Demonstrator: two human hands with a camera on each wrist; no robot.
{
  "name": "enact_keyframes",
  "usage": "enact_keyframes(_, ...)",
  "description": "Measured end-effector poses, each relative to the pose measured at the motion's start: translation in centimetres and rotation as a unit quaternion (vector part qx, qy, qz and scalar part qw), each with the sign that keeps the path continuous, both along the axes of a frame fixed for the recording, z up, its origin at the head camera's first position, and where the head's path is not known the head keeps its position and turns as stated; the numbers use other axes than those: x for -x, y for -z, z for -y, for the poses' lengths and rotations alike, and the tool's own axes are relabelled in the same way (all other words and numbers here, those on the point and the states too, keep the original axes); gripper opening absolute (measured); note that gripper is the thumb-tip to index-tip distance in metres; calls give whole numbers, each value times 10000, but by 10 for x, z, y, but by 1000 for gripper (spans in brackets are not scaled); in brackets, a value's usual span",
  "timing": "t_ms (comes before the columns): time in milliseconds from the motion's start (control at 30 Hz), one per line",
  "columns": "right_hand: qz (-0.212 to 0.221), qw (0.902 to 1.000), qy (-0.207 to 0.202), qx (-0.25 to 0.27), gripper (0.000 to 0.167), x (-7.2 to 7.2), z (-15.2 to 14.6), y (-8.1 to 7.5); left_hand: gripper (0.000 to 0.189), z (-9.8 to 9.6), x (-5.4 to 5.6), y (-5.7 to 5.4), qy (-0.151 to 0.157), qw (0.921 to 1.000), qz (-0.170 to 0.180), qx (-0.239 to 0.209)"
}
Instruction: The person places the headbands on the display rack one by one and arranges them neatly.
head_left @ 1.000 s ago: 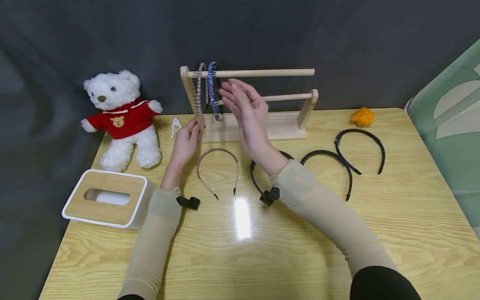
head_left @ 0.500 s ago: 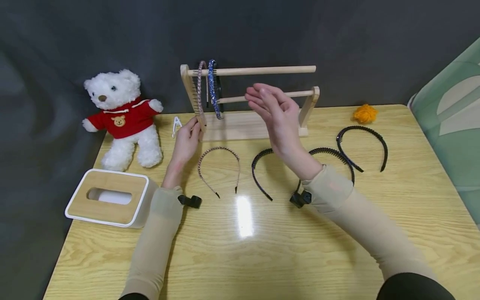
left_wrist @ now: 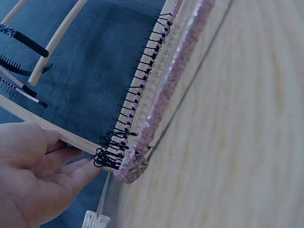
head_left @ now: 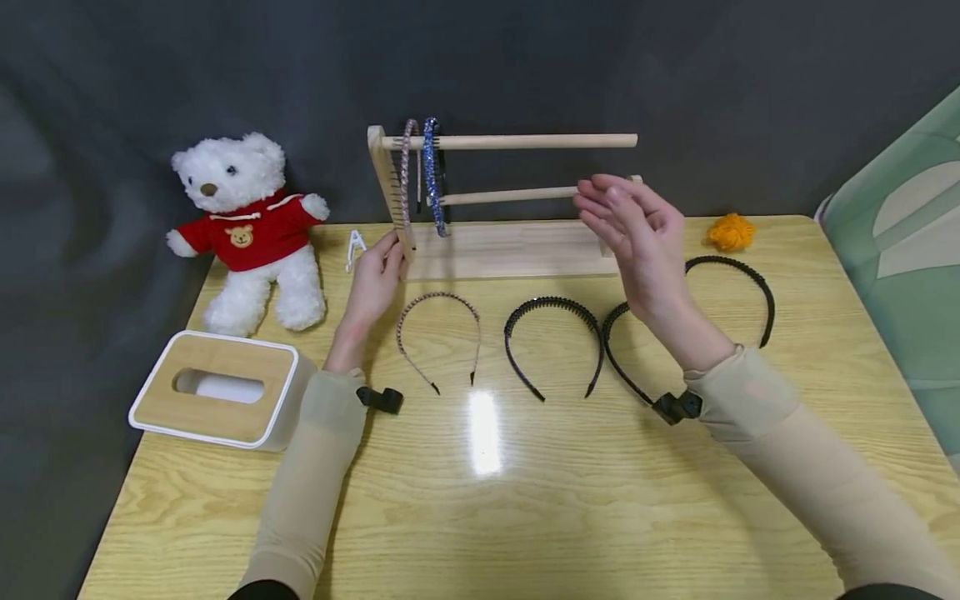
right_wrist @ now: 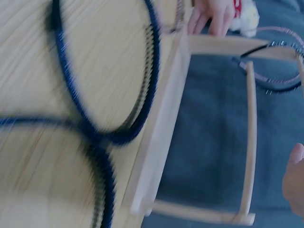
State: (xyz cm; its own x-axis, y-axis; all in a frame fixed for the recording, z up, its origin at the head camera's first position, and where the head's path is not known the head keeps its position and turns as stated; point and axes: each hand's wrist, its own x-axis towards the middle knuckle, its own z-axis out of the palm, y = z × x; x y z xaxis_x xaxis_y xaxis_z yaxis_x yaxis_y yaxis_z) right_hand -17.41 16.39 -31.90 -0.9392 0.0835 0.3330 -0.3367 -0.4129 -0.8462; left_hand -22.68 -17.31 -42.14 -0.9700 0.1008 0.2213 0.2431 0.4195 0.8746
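My left hand [head_left: 373, 279] holds the foot of the left upright of a wooden rack [head_left: 510, 248]; in the left wrist view its fingers lie against that wooden side. A pink beaded headband [head_left: 405, 171] and a glittery blue headband [head_left: 430, 171] hang at the rack's left end. My right hand [head_left: 637, 250] is raised near the rack's right end, its fingers fairly straight, holding nothing, and hides the right upright. Before the rack lie a pink headband [head_left: 438, 295], a dark toothed headband [head_left: 555, 302], another dark headband [head_left: 617, 367] partly behind my right wrist, and a third [head_left: 768, 300].
A white teddy bear [head_left: 255, 237] in a red top sits at the left, behind a tissue box [head_left: 281, 354] with a wooden lid. Beside my left hand is a small white clip [head_left: 354, 248]. An orange fluffy ball [head_left: 731, 232] lies at the back right of the table [head_left: 480, 525].
My right hand has moved right along the rack, from near the blue headband to the right end, uncovering the middle dark headband. My left hand stays at the left upright.
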Motion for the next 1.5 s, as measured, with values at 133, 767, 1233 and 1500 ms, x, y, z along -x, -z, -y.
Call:
enact_keyframes(133, -82, 9998, 150, -67, 29, -1, -22, 7, 37, 0, 1, 0, 21, 10000, 32, -5)
enact_keyframes(767, 329, 9978, 503, -272, 28, -7, -120, 37, 35, -1, 1, -2, -72, 9999, 102, 96)
enact_keyframes(1233, 1124, 9564, 1080, -2472, 23, 1, -191, 46, 36, -1, 2, -2, -51, 9998, 0, 187)
enact_keyframes(1500, 1441, 8797, 1596, -4241, 30, 2, -215, 53, 34, -1, -1, -2, -34, 10000, 0, 74)
